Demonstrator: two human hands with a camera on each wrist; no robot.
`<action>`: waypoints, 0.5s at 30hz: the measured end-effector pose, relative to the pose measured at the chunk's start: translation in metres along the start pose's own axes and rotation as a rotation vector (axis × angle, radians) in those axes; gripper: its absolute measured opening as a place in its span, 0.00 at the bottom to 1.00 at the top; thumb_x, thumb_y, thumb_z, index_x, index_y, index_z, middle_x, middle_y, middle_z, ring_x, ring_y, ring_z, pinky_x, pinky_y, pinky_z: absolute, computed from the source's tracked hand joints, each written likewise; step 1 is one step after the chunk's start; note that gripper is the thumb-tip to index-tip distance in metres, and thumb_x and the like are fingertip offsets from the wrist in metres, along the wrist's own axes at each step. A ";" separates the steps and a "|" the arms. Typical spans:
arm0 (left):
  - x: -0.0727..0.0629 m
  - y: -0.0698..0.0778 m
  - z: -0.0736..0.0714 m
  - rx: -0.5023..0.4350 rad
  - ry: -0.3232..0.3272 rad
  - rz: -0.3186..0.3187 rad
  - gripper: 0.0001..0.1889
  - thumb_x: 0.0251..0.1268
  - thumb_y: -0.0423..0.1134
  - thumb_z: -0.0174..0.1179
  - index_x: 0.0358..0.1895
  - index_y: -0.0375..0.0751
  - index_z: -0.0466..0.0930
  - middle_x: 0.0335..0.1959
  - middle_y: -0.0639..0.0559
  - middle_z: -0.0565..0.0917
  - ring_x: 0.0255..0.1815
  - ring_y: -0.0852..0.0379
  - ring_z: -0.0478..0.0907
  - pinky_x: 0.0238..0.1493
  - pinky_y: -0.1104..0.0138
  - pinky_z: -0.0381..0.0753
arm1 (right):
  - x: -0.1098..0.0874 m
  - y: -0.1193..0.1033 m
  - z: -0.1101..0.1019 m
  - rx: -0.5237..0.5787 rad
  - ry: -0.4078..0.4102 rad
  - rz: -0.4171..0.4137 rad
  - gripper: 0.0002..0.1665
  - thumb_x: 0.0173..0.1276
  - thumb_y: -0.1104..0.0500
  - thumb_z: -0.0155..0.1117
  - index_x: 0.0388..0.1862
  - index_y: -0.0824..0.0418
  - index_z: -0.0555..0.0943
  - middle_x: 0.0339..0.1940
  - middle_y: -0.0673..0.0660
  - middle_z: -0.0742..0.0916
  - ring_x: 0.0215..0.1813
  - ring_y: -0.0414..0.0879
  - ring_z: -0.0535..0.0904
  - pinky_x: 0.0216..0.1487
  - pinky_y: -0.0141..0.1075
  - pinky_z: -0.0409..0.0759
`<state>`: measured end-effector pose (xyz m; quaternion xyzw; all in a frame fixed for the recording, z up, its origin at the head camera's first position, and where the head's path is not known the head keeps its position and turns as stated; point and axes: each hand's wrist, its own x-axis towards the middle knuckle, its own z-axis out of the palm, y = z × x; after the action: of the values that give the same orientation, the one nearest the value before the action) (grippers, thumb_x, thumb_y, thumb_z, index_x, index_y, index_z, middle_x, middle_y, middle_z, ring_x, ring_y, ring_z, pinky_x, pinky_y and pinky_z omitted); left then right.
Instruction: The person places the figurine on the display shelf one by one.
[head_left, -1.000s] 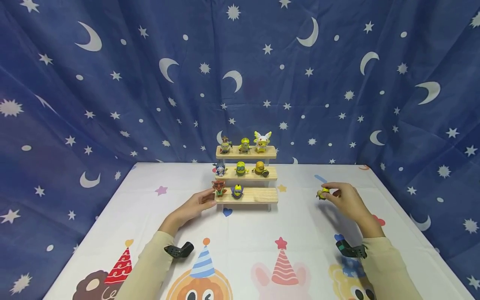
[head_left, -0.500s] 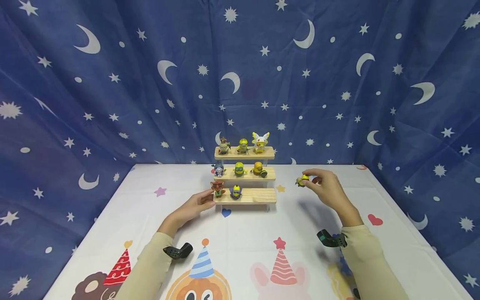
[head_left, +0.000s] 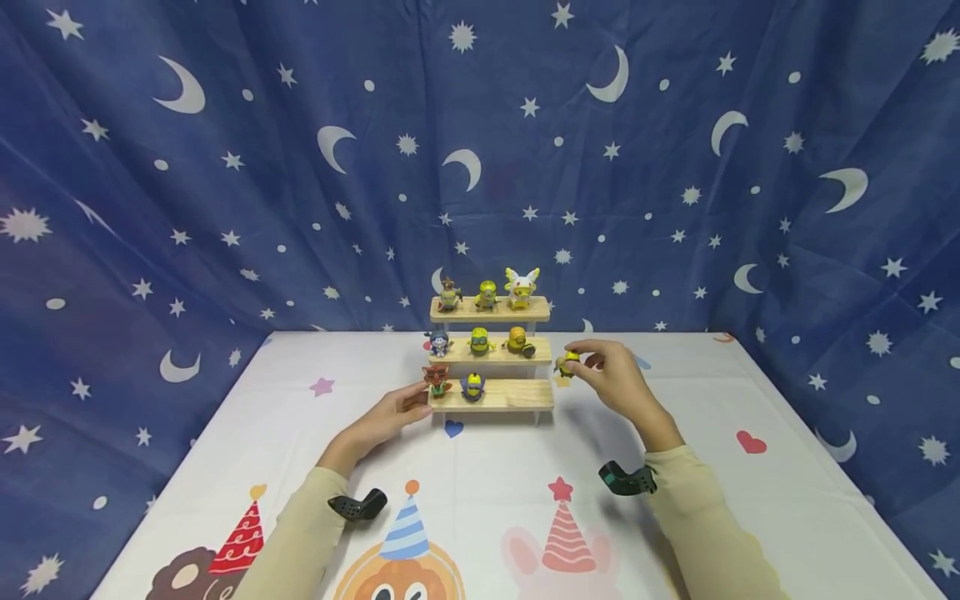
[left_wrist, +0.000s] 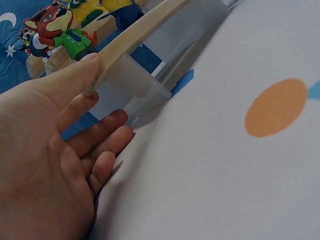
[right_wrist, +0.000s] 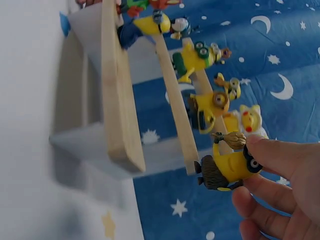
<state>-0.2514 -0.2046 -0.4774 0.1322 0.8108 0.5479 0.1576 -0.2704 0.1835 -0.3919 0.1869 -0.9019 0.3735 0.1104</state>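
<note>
In the head view a three-tier wooden display stand stands at the middle of the table, with small figurines on each tier. My left hand grips the left end of its bottom shelf; the left wrist view shows the thumb on the board's edge and the index finger beneath. Beside that thumb is a fox figurine in a green shirt. My right hand pinches a yellow minion figurine with dark goggles and a shaggy brown skirt by its head. It hangs just right of the stand, near the bottom shelf's right end.
A minion in a purple cape stands beside the fox on the bottom shelf. Several more figurines fill the upper tiers, including a white-hooded one. Behind the table hangs a blue star-and-moon curtain. A printed white cloth covers the table.
My right hand has carried the minion figurine leftward from the table's right side to close beside the stand. My left hand has stayed at the bottom shelf's left end.
</note>
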 end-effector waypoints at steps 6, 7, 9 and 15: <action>0.000 -0.004 -0.001 -0.010 0.000 0.001 0.39 0.78 0.46 0.55 0.81 0.34 0.48 0.80 0.33 0.58 0.79 0.35 0.60 0.80 0.44 0.58 | 0.006 -0.014 0.012 0.014 -0.009 -0.009 0.18 0.68 0.59 0.71 0.55 0.62 0.85 0.50 0.61 0.90 0.39 0.50 0.82 0.34 0.36 0.77; 0.000 -0.004 -0.001 -0.009 0.001 0.000 0.39 0.78 0.46 0.55 0.81 0.34 0.48 0.80 0.33 0.58 0.79 0.35 0.60 0.80 0.44 0.58 | 0.007 -0.016 0.014 0.013 -0.010 -0.010 0.18 0.68 0.58 0.71 0.55 0.62 0.85 0.50 0.61 0.90 0.40 0.50 0.82 0.35 0.36 0.77; 0.000 -0.004 -0.001 -0.008 0.004 0.000 0.39 0.78 0.46 0.55 0.81 0.34 0.48 0.79 0.32 0.59 0.79 0.35 0.60 0.80 0.44 0.57 | 0.007 -0.019 0.019 0.015 -0.016 -0.014 0.18 0.68 0.58 0.71 0.56 0.62 0.85 0.50 0.61 0.90 0.40 0.49 0.81 0.36 0.37 0.77; 0.002 -0.003 0.001 -0.003 0.002 0.010 0.38 0.78 0.46 0.55 0.81 0.35 0.48 0.78 0.33 0.62 0.78 0.36 0.62 0.80 0.44 0.58 | 0.006 -0.024 0.031 0.026 -0.045 -0.026 0.18 0.68 0.57 0.71 0.55 0.60 0.86 0.50 0.59 0.90 0.39 0.48 0.82 0.33 0.36 0.77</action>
<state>-0.2526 -0.2045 -0.4808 0.1354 0.8096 0.5499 0.1544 -0.2672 0.1443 -0.3962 0.2084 -0.8966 0.3796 0.0922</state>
